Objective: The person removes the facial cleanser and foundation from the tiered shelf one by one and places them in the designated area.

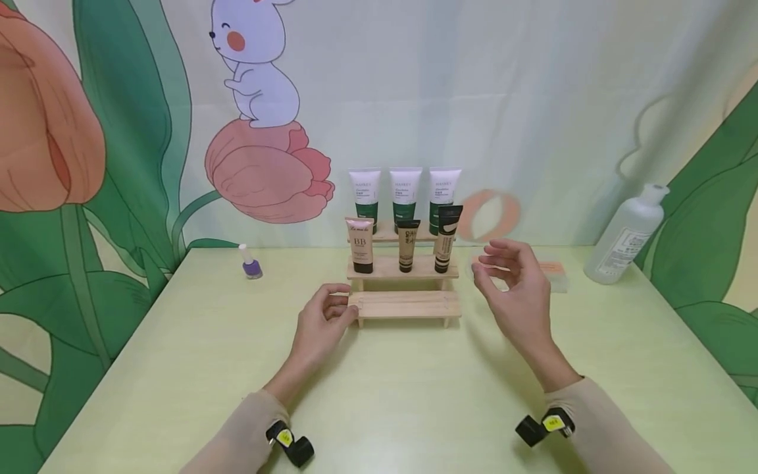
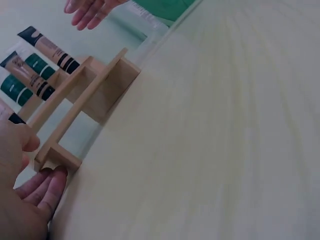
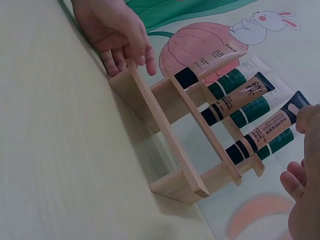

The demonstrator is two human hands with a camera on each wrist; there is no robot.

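A three-tier wooden display rack (image 1: pixel 405 304) stands on the table. My left hand (image 1: pixel 320 322) grips the left end of its lowest tier, fingertips against the end leg in the left wrist view. On the middle tier stand a pink BB cream tube (image 1: pixel 360 243), a small gold-and-black tube (image 1: pixel 406 247) and a taller black-topped tube (image 1: pixel 445 240). Three white-and-green tubes (image 1: pixel 405 194) line the top tier behind. Right of the rack, my right hand (image 1: pixel 521 296) hovers with fingers loosely bent and thumb apart, holding nothing. It is nearest the black-topped tube.
A purple nail polish bottle (image 1: pixel 252 264) stands at the left rear of the table. Toward the right rear is a white pump-less bottle (image 1: pixel 624 237). Partly hidden behind my right hand lies a flat clear item with an orange patch (image 1: pixel 553 268). A printed curtain (image 1: pixel 379 85) hangs behind.
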